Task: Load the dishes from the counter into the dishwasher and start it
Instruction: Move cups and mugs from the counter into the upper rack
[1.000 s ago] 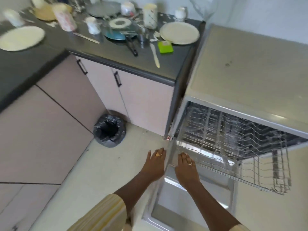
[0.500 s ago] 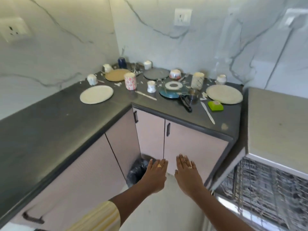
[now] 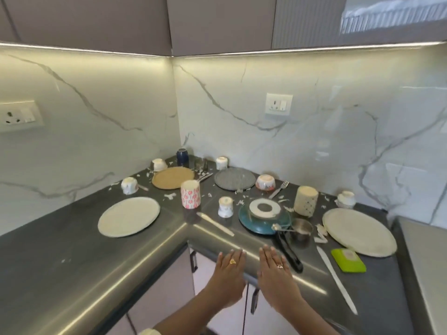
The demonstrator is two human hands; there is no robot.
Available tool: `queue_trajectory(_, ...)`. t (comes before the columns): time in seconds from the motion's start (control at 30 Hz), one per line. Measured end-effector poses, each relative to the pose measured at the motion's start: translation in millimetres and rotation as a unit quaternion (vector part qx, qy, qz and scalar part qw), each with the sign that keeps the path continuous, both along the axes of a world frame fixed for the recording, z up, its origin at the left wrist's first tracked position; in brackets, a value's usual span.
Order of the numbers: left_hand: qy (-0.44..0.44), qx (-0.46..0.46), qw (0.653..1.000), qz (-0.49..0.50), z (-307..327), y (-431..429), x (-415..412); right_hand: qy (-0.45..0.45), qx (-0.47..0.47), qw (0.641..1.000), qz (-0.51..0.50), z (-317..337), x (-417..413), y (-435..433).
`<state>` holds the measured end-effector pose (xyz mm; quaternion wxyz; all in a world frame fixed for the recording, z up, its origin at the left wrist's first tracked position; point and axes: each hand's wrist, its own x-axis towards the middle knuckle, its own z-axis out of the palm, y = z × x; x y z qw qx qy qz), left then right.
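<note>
Dirty dishes cover the dark corner counter [image 3: 79,262]. A white plate [image 3: 129,216] lies at left, a tan plate [image 3: 173,177] and a grey plate [image 3: 234,178] further back, another white plate [image 3: 359,232] at right. A flowered cup [image 3: 190,197], a small white cup [image 3: 225,206], a speckled cup [image 3: 305,201] and a blue pan [image 3: 264,218] with a black handle stand between them. My left hand [image 3: 228,276] and right hand [image 3: 278,279] hover flat, side by side, over the counter's front edge, fingers straight, holding nothing. The dishwasher is out of view except its top [image 3: 425,267].
A green sponge [image 3: 348,260] and a white knife [image 3: 336,279] lie at right front; another knife [image 3: 215,223] lies mid-counter. A steel measuring cup [image 3: 301,229], a fork [image 3: 279,189], small bowls and food scraps are scattered about. Cabinet doors with handles [image 3: 254,301] sit below.
My view has risen from the open dishwasher rack and floor up to the counter and wall. Both hands came up with it, still flat and side by side.
</note>
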<state>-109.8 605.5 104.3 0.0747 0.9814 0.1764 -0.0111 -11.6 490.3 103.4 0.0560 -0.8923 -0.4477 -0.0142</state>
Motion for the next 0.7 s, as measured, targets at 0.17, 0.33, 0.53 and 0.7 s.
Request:
queue_trajectory(0.17,0.000,-0.002,1.000,-0.002,8.7,40.5,95.7,-0.034,0.002,0.998,-0.046,-4.8,82.3,44.9)
queue_trajectory(0.33,0.005,0.014,1.000,-0.012,14.9,72.6,162.8,-0.034,0.000,0.992,-0.119,-2.8,158.0,72.7)
queue_trajectory(0.53,0.010,-0.026,0.999,0.016,9.6,104.3,221.5,0.031,0.005,0.975,-0.221,27.3,233.8,97.5)
queue_trajectory(0.7,0.044,-0.016,0.999,0.002,-11.4,116.6,246.8,0.080,0.057,0.936,-0.338,37.1,299.2,103.4)
